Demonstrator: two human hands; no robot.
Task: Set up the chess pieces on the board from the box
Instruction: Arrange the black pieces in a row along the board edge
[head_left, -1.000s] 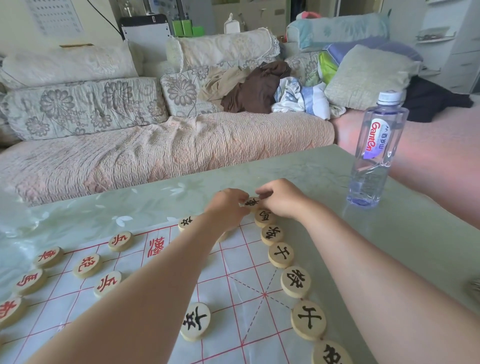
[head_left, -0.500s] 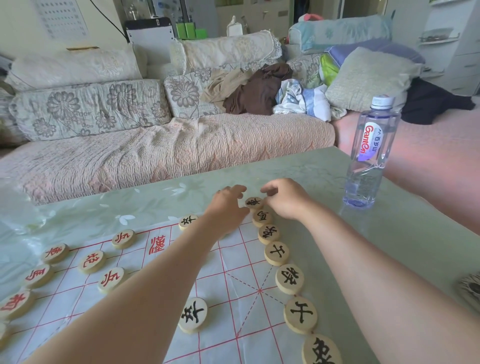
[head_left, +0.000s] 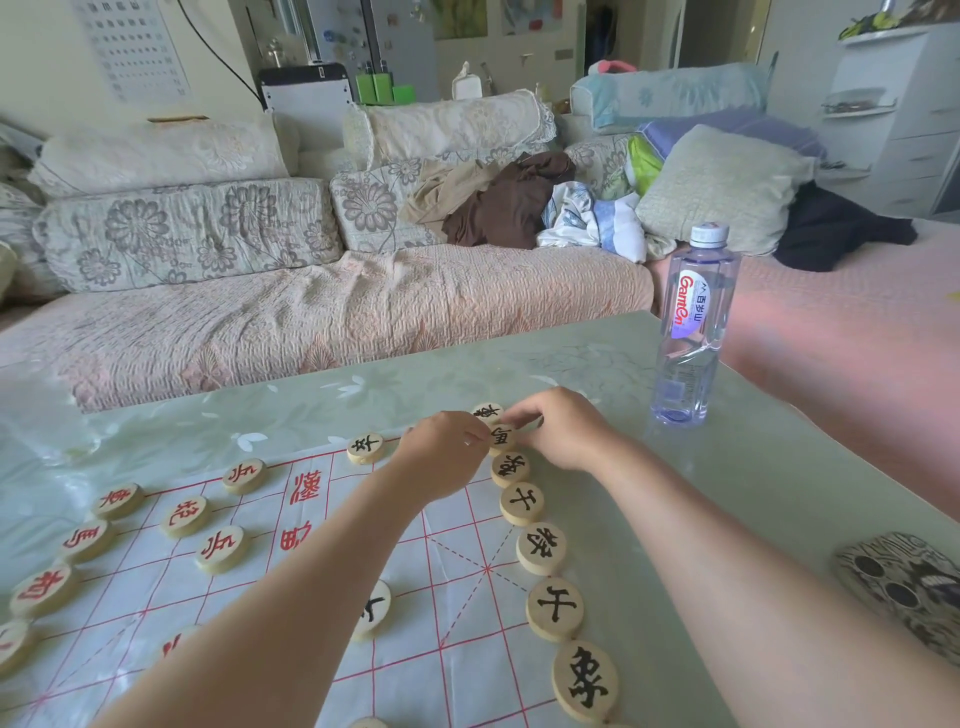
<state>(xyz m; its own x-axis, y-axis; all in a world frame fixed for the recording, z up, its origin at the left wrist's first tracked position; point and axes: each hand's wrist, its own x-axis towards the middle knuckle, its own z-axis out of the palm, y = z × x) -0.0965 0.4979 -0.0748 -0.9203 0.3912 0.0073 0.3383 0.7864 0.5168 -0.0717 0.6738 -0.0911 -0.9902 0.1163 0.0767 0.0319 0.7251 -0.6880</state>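
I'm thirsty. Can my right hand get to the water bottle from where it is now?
Probably yes. The right hand is at the far black pieces, and the water bottle stands upright to its right with only bare table between.

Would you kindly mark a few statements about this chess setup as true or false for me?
1. The water bottle stands upright on the table with its cap on. True.
2. Red-lettered pieces line the board's right edge. False: black-lettered pieces line that edge of the board; the red-lettered pieces lie at the left.
3. The left hand and right hand meet at one black piece near the row's far end. True.
4. The left hand grips the bottle. False: the bottle stands untouched, apart from both hands.
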